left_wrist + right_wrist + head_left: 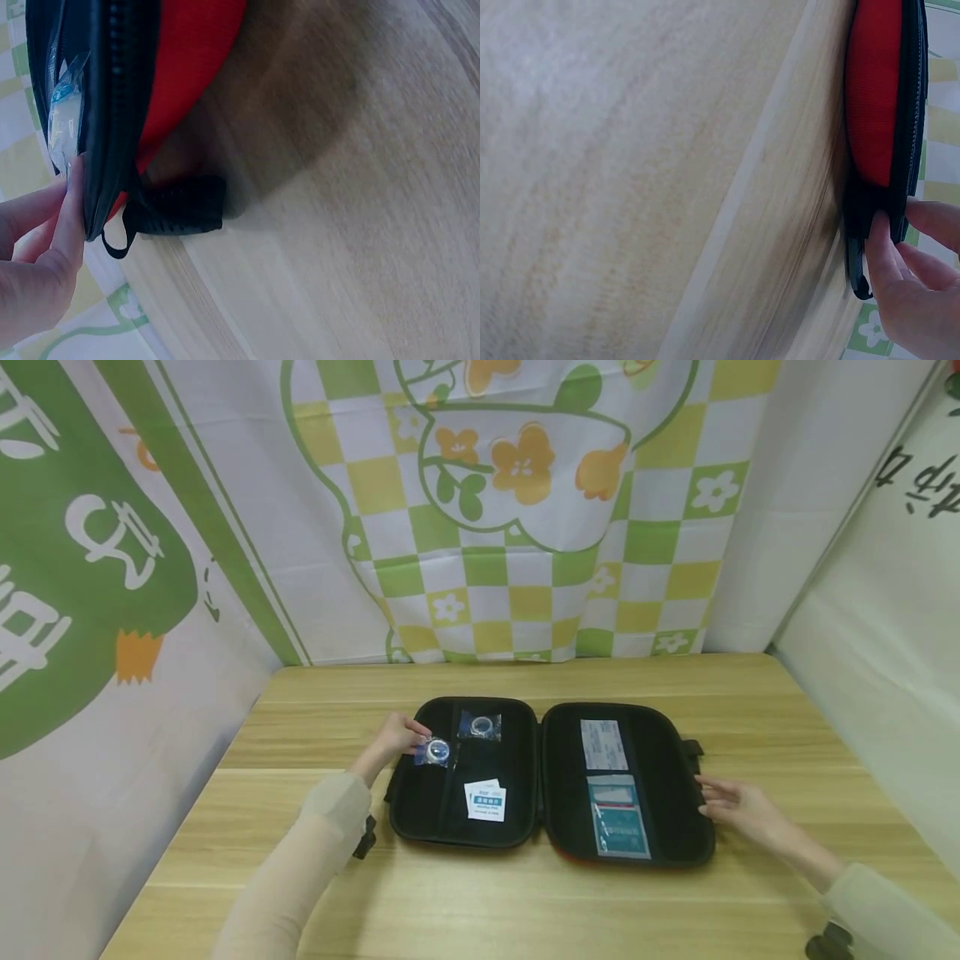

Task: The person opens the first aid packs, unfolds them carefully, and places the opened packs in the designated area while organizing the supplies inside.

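A zippered case (517,831), black inside and red outside, lies open on the wooden table. At its left half, my left hand (397,740) pinches a clear-and-blue plastic packet (437,752) with a round roll in it, near the rim. A similar packet (481,725) lies to its right, and white alcohol pad sachets (487,802) lie lower down. My right hand (741,810) grips the outer rim of the right half, as the right wrist view also shows. Inside that half are a white paper packet (603,745) and a green-and-clear packet (618,818).
A black strap (176,206) hangs from the case's left side, and another tab (692,747) sticks out at the right. The wooden table (525,902) extends around the case. Patterned cloth (525,585) hangs behind it.
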`<action>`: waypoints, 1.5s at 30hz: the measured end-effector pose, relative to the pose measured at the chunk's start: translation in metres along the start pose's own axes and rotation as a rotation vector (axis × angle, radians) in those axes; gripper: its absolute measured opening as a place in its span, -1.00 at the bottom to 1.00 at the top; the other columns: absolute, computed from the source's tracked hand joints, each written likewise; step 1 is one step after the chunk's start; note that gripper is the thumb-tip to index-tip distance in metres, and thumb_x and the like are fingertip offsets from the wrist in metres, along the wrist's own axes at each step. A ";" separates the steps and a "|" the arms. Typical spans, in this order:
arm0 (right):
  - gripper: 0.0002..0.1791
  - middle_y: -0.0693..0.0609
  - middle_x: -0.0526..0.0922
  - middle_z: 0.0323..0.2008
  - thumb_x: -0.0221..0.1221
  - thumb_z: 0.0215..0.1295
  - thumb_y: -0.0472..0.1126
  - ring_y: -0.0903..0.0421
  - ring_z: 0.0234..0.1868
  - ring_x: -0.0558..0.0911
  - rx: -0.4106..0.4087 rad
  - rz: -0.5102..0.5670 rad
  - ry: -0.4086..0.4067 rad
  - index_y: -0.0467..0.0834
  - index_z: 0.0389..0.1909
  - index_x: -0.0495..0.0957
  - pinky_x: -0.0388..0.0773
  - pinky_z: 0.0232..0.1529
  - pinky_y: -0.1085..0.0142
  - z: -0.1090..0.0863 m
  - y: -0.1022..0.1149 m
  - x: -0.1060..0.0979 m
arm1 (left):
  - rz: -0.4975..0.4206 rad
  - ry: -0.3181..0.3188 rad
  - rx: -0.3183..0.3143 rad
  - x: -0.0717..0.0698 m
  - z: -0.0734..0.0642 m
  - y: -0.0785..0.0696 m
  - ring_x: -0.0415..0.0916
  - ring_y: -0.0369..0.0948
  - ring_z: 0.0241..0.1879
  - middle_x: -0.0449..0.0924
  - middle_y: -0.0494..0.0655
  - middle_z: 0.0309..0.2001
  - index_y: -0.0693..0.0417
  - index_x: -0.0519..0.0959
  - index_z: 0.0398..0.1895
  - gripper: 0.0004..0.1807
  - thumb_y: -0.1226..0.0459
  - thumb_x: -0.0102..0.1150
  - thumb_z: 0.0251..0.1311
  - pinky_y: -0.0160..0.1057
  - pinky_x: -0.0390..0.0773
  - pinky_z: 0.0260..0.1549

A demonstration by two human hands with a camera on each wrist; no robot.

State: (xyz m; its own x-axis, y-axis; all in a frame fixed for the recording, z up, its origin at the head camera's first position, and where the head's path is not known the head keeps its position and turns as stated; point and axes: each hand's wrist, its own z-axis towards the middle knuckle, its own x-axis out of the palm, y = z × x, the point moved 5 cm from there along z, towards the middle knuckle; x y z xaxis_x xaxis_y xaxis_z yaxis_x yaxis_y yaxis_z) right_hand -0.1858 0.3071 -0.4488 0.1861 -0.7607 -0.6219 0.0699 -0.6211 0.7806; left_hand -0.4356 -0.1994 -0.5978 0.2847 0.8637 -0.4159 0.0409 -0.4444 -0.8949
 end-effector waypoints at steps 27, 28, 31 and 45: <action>-0.44 -0.58 0.34 -0.06 0.09 0.14 -0.39 -0.28 -0.08 0.45 0.017 -0.002 0.018 -0.62 0.09 0.14 0.57 -0.26 0.36 0.000 0.001 0.001 | 0.182 -0.128 0.015 0.008 -0.019 -0.039 0.54 -0.16 -0.60 0.57 0.05 -0.53 0.25 0.62 -0.53 -0.90 0.55 0.18 -0.13 -0.28 0.58 -0.65; -0.44 -0.58 0.34 -0.06 0.09 0.14 -0.40 -0.28 -0.08 0.45 0.017 -0.002 0.018 -0.62 0.09 0.14 0.57 -0.26 0.35 0.000 0.001 0.001 | 0.163 -0.093 0.003 0.009 -0.020 -0.040 0.56 -0.12 -0.54 0.58 0.09 -0.48 0.29 0.62 -0.46 -0.90 0.52 0.19 -0.11 -0.25 0.60 -0.59; -0.44 -0.58 0.34 -0.06 0.09 0.14 -0.40 -0.28 -0.08 0.46 0.017 -0.002 0.019 -0.62 0.09 0.14 0.57 -0.26 0.36 -0.001 0.001 0.001 | 0.106 -0.014 0.002 0.011 -0.028 -0.050 0.57 -0.09 -0.47 0.58 0.15 -0.42 0.34 0.60 -0.38 -0.84 0.52 0.22 -0.13 -0.22 0.61 -0.53; -0.44 -0.57 0.35 -0.07 0.10 0.13 -0.40 -0.25 -0.10 0.48 0.006 -0.005 0.010 -0.62 0.08 0.16 0.57 -0.27 0.38 0.000 0.001 0.001 | 0.060 0.032 0.024 0.033 -0.007 -0.017 0.59 -0.13 -0.47 0.62 0.12 -0.42 0.34 0.59 -0.31 -0.71 0.41 0.34 -0.20 -0.25 0.61 -0.48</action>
State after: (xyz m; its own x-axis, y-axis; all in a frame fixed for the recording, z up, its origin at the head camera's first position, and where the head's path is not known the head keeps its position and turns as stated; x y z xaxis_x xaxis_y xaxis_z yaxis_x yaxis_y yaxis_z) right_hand -0.1855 0.3064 -0.4487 0.1952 -0.7559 -0.6250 0.0650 -0.6259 0.7772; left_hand -0.4205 -0.1646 -0.5953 0.3161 0.8277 -0.4636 -0.0001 -0.4887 -0.8725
